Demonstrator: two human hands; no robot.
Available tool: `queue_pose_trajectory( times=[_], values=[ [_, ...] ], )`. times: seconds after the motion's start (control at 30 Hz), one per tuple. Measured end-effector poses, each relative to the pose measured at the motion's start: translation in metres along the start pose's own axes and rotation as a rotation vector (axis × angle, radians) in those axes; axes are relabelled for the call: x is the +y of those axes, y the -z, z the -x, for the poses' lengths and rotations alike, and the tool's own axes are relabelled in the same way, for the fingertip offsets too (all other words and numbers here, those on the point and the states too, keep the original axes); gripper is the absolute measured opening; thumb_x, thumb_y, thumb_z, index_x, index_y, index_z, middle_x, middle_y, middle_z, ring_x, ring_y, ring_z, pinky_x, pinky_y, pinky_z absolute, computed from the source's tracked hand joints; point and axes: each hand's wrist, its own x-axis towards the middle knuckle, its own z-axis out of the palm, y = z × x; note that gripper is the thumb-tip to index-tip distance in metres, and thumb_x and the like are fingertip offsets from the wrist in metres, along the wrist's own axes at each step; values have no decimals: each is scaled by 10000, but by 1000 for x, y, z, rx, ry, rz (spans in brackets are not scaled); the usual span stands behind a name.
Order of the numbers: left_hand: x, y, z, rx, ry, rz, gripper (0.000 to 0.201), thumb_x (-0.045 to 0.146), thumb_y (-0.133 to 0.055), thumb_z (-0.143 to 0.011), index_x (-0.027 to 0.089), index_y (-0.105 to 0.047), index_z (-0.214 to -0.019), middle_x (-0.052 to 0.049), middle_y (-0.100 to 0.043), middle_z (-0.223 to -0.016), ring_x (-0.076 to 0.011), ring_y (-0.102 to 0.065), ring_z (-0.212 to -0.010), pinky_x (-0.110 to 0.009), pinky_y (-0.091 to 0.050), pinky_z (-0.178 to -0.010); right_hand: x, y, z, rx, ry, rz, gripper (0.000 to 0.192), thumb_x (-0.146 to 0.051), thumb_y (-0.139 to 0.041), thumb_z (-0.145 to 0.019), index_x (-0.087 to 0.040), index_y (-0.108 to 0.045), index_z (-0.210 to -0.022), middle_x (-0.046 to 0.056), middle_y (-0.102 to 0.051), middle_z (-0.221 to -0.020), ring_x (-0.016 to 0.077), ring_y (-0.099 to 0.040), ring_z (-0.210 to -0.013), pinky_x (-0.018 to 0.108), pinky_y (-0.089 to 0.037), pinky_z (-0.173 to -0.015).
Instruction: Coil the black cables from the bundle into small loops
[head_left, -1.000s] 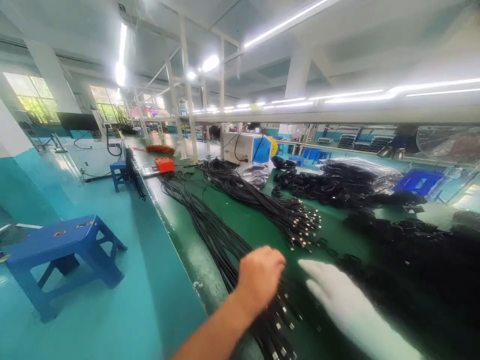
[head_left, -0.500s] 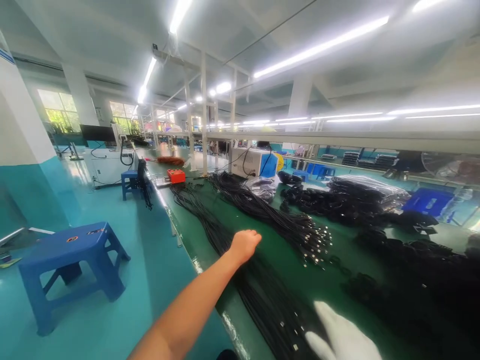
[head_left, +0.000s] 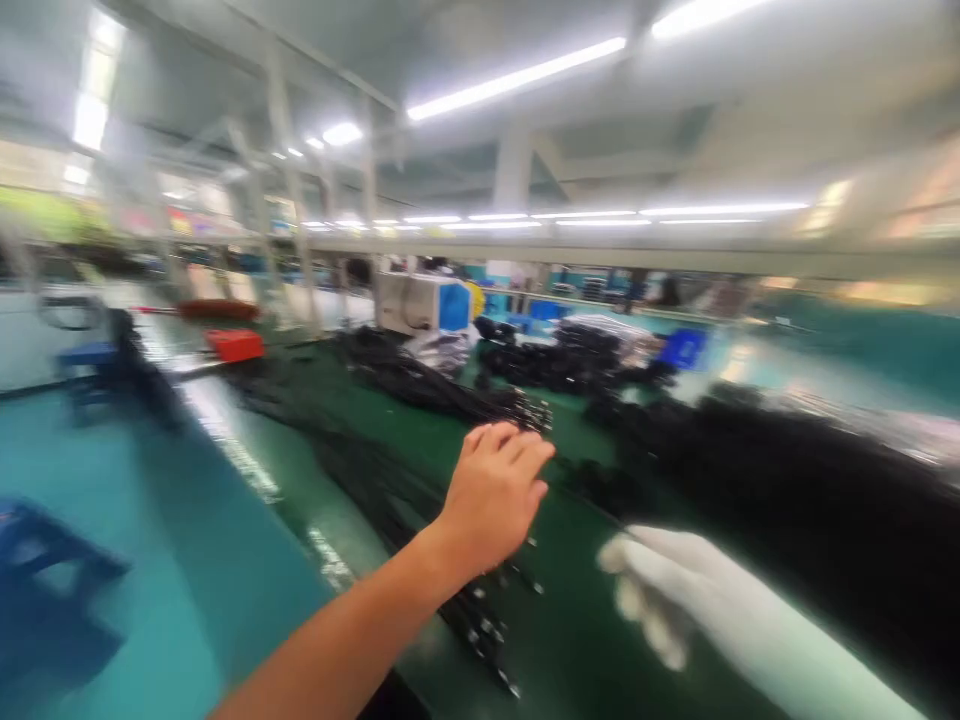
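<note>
Frame heavily motion-blurred. Right hand [head_left: 660,590], in a white glove, is seen low over the green surface [head_left: 577,640] near its front edge, fingers spread flat and holding nothing; whether it touches the surface cannot be told. Left hand [head_left: 496,492], bare, is held just above the near cable bundle [head_left: 420,520], fingers loosely extended and slightly curled, nothing gripped; contact with the cables cannot be told. The near cable bundle is laid along the surface's left edge, metal connector ends [head_left: 487,630] fanned out below the left hand toward the front edge. A second cable bundle [head_left: 450,395] is laid further in, toward the middle of the surface. A dark heap of coiled cables [head_left: 750,470] is spread along the right side. Further back, bagged cables [head_left: 600,335] and a white-and-blue box [head_left: 424,303] are seen, with a red box [head_left: 235,344] at the far left edge. A blue stool [head_left: 45,570] is on the floor, left of the surface.
</note>
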Motion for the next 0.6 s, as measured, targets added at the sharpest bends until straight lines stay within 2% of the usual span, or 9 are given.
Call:
queue_pose_trajectory(
  times=[0.03,0.1,0.17,0.23,0.3,0.4,0.5,0.6],
  values=[
    [15,0,1,-128,-97,107,284,211,-549,-846,232,-569,-1129,-12,-628,-1121,-198,-493,-1078,-393,-294,-1014,1,-3,5,-193,8,-194,347,-475,-403,-869,-198,-612,-884,79,-683,-735,136,-616,-462,229,-455,-428],
    [37,-1,1,-353,-177,237,185,245,-535,-862,231,-627,-1021,15,-672,-974,-159,-564,-930,-335,-362,-935,11,-12,7,-450,36,-551,393,-480,-464,-836,-110,-595,-840,90,-667,-670,167,-632,-449,222,-453,-396],
    [47,-5,-1,-498,-183,289,151,243,-523,-866,219,-671,-884,25,-677,-851,-144,-584,-827,-288,-402,-833,28,-22,4,-533,17,-851,390,-451,-513,-814,-73,-586,-876,101,-677,-718,212,-674,-563,307,-533,-472],
    [49,-9,-5,-579,-196,346,187,219,-502,-870,228,-687,-843,31,-674,-824,-136,-586,-811,-256,-407,-786,44,-29,4,-605,17,-1043,373,-397,-484,-841,-51,-578,-944,123,-687,-787,236,-690,-678,402,-563,-575],
    [46,-11,-9,-627,-216,440,216,202,-481,-871,241,-692,-851,35,-673,-826,-127,-589,-813,-235,-413,-774,52,-33,8,-682,30,-1131,373,-356,-419,-877,-42,-566,-1015,146,-689,-860,254,-688,-776,453,-553,-658],
    [42,-11,-14,-610,-187,539,204,182,-488,-851,224,-687,-838,19,-665,-834,-124,-591,-818,-229,-430,-776,50,-33,16,-786,28,-1158,384,-346,-414,-866,-54,-545,-1078,166,-676,-951,288,-666,-879,478,-530,-706],
    [44,-13,-18,-575,-186,568,183,169,-503,-842,219,-678,-818,11,-662,-837,-132,-585,-849,-252,-428,-826,49,-33,17,-860,14,-1157,395,-339,-505,-792,-56,-546,-1065,177,-672,-950,300,-661,-872,474,-525,-681],
    [50,-25,-17,-575,-215,557,186,193,-497,-855,228,-677,-822,9,-670,-846,-140,-584,-863,-271,-423,-848,55,-37,12,-860,-5,-1125,379,-320,-524,-774,-50,-558,-1038,174,-681,-894,291,-668,-824,466,-525,-652]
  ],
)
